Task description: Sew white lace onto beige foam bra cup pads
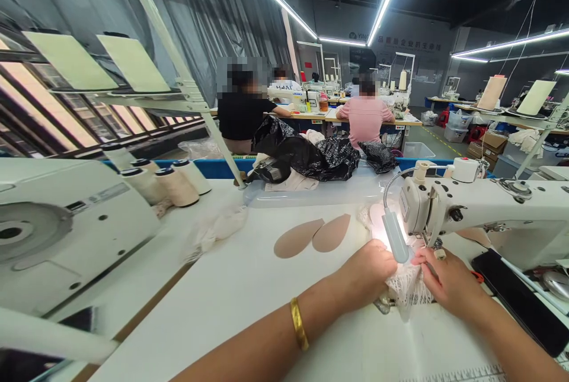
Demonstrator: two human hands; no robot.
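White lace fabric (pixel 409 288) lies under the head of a white sewing machine (pixel 489 201), lit by a small gooseneck lamp (pixel 395 235). My left hand (pixel 371 269) is closed on the lace's left side, its fingertips partly hidden behind the lamp. On the right, my right hand (pixel 444 278) pinches the lace close to the needle area, thumb and fingers together. The presser foot and needle are partly covered by the fingers. Two beige teardrop-shaped pieces (pixel 299 238) lie flat on the white table (pixel 249 305), left of my left hand.
Thread cones (pixel 178 185) and a second machine (pixel 66 228) stand at left. Black plastic bags (pixel 329 157) lie beyond the table. A dark phone-like slab (pixel 520 299) rests right of my right hand. A ruler (pixel 471 374) lies at the front edge. Other people (pixel 367 115) sit farther off.
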